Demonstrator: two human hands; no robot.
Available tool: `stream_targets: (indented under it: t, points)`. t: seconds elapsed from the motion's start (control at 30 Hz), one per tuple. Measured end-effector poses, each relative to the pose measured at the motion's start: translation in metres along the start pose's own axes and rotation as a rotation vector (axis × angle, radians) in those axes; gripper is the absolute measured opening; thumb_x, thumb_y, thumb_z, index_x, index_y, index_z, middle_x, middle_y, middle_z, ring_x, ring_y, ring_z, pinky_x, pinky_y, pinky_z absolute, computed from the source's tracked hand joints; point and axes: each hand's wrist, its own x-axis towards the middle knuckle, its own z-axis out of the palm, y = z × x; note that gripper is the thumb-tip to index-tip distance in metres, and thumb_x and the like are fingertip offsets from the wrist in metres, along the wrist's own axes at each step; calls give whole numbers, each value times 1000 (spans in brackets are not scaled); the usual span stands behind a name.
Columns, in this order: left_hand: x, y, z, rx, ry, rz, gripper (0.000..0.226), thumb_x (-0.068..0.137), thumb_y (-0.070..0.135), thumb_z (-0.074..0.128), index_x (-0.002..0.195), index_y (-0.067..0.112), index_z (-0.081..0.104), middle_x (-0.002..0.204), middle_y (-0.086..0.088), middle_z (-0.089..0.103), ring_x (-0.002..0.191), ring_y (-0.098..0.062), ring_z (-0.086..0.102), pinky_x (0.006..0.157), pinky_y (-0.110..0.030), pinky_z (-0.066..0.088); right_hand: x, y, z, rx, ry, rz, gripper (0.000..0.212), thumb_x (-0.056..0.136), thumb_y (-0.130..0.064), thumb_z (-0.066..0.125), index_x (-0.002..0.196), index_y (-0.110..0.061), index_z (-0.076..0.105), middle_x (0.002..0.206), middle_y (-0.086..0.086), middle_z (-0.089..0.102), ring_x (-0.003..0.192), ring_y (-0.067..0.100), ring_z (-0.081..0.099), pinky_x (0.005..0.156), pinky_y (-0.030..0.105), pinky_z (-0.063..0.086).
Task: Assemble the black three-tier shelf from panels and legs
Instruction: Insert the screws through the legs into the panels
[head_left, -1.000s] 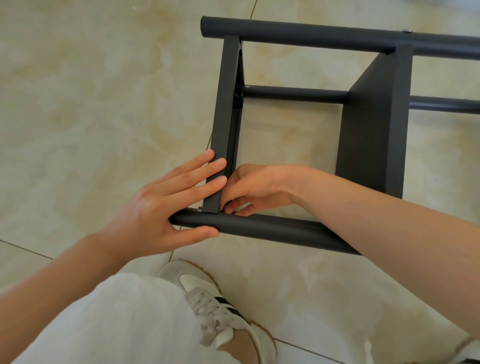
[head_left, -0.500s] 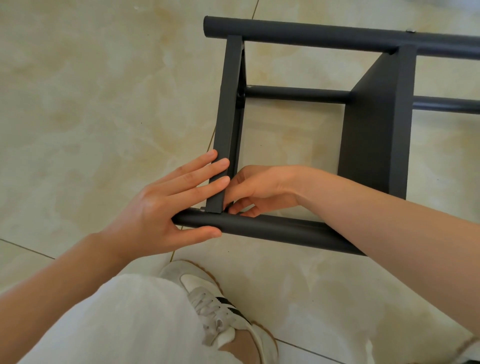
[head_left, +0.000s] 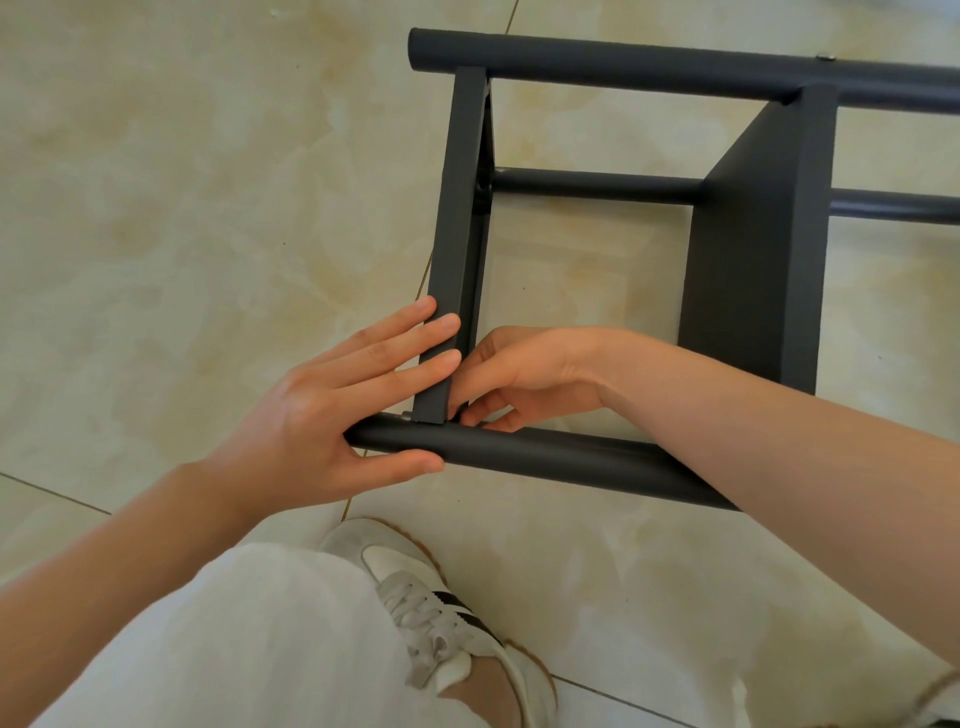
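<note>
Shift minimal: left hand (head_left: 322, 415) stays flat on end panel (head_left: 460, 208); right hand (head_left: 524, 379) curls at near leg (head_left: 545, 452) joint, grasp unclear; fastening likely ongoing.

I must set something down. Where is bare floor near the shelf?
Bare: the wide floor left of the end panel, and the floor right of the shoe, this side of the near leg. Crowded: the corner where the left hand and right hand meet.

Floor: glossy cream marble-look tiles (head_left: 182, 208), beige veining. One thin grout line (head_left: 511, 15) runs off beyond the fingers (head_left: 410, 366); a second grout line (head_left: 52, 491) crosses nearer than them. Soft light, faint sheen.
</note>
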Motion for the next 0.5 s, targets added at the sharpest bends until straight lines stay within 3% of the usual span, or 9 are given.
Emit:
stream_targets:
  t: [0.1, 0.3, 0.5]
  points:
    - [0, 0, 1, -4, 2, -1, 66, 90, 38, 72, 138, -3, 51, 151, -18, 45, 149, -32, 33, 119, -42, 35, -3, 0, -2, -13, -12, 8, 16, 91, -14, 66, 102, -5, 74, 97, 7, 71, 95, 20, 59, 88, 33, 50]
    - [0, -2, 1, -7, 9, 8, 67, 90, 38, 73, 139, -3, 50, 152, -18, 45, 149, -33, 33, 119, -44, 35, 2, 1, 5, 2, 30, -16, 25, 92, -12, 63, 112, 1, 69, 114, 16, 69, 97, 21, 63, 97, 39, 51]
    - [0, -2, 2, -14, 1, 0, 68, 90, 38, 73, 139, -4, 49, 152, -19, 44, 149, -33, 33, 120, -43, 34, -4, -1, 1, -10, -15, -15, 25, 90, -17, 66, 107, 0, 72, 102, 10, 69, 95, 22, 60, 92, 37, 49]
